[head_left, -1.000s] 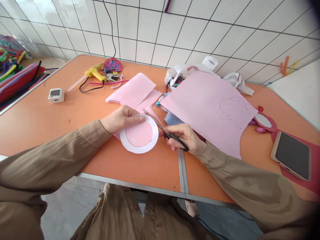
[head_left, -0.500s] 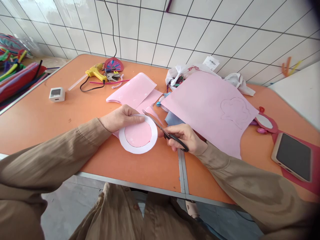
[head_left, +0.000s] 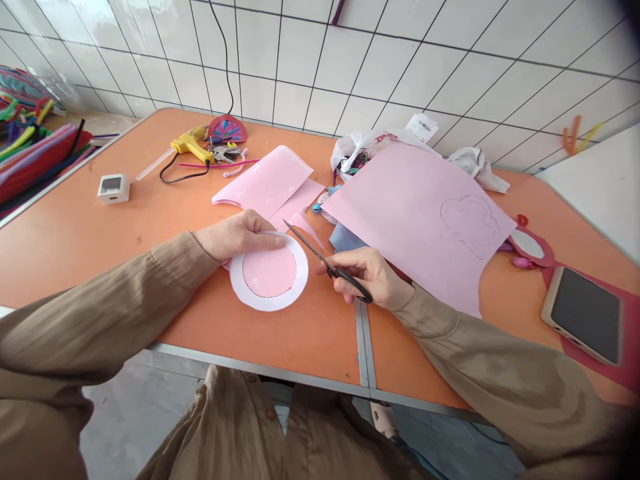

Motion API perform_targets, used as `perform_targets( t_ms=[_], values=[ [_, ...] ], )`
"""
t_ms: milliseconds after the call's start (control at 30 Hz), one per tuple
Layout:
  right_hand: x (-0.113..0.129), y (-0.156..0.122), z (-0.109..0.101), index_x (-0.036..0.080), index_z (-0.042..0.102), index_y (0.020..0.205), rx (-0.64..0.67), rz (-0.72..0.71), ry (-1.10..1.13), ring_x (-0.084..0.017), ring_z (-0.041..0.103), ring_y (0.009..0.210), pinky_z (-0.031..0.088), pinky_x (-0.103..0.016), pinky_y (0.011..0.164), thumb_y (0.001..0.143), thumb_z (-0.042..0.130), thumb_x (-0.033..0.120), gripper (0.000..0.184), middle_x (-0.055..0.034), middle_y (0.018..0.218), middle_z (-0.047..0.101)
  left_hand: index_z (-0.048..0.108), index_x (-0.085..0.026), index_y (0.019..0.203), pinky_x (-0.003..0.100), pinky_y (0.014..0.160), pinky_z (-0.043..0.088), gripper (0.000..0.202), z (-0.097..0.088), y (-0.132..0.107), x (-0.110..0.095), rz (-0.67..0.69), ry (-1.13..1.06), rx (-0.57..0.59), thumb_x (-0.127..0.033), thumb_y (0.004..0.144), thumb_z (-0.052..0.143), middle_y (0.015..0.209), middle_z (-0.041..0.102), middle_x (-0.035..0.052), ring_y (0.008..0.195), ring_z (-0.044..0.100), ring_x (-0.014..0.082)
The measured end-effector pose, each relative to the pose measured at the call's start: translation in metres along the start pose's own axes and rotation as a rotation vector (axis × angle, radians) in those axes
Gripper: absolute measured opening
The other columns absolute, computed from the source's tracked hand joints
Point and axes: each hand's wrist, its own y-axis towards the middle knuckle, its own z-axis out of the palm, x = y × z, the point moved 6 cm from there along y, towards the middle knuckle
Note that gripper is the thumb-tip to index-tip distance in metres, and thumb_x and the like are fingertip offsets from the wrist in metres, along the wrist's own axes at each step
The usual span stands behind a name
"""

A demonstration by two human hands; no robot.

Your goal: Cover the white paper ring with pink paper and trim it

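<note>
Between the thumb and fingers of my left hand (head_left: 250, 237) is a white ring (head_left: 270, 303), its top edge under the thumb. A pink round sheet (head_left: 270, 272) fills the ring's middle. My right hand (head_left: 370, 275) grips black-handled scissors (head_left: 327, 263), the blades pointing up and left, just beside the ring's upper right edge and apart from it. The blades look nearly closed. Behind my left hand lie folded pink sheets (head_left: 273, 179) and a thin pink offcut (head_left: 309, 230).
A large pink sheet (head_left: 415, 207) with a drawn outline lies to the right, partly over a white plastic bag (head_left: 350, 150). A phone (head_left: 585, 313) rests on red material at far right. A yellow glue gun (head_left: 193, 145), keys (head_left: 227, 153) and a small white box (head_left: 114, 189) sit at the back left.
My left hand has shifted the white ring slightly left and down, away from the scissors. My right hand and the scissors have hardly moved.
</note>
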Motion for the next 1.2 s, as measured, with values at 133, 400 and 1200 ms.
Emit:
perform_targets(
  t_ms=[133, 400, 1200],
  values=[
    [-0.002, 0.003, -0.002, 0.012, 0.07, 0.096, -0.097, -0.006, -0.081, -0.011, 0.053, 0.047, 0.045, -0.027, 0.046, 0.07, 0.071, 0.04, 0.038, 0.0015, 0.062, 0.053, 0.061, -0.013, 0.05, 0.02, 0.033, 0.028, 0.042, 0.003, -0.003, -0.007, 0.032, -0.006, 0.04, -0.046, 0.07, 0.078, 0.041, 0.049, 0.0003, 0.034, 0.043, 0.0083],
    [0.03, 0.004, 0.0, 0.017, 0.055, 0.099, -0.259, -0.052, -0.829, -0.015, 0.051, 0.059, 0.035, -0.028, 0.056, 0.076, 0.056, 0.021, 0.023, 0.0017, 0.066, 0.057, 0.068, -0.012, 0.06, 0.022, 0.044, 0.044, 0.042, 0.012, 0.0, -0.017, 0.213, -0.278, -0.102, -0.051, 0.071, 0.077, 0.058, 0.066, 0.0046, 0.05, 0.059, 0.0129],
    [0.021, 0.016, 0.026, 0.016, 0.069, 0.089, -0.104, -0.075, -0.387, -0.013, 0.058, 0.064, 0.044, -0.027, 0.062, 0.073, 0.069, 0.024, 0.018, -0.0024, 0.077, 0.068, 0.065, -0.015, 0.063, 0.023, 0.051, 0.04, 0.029, 0.022, 0.037, -0.066, 0.339, -0.296, -0.3, -0.04, 0.078, 0.069, 0.064, 0.062, 0.0024, 0.058, 0.054, 0.013]
  ],
)
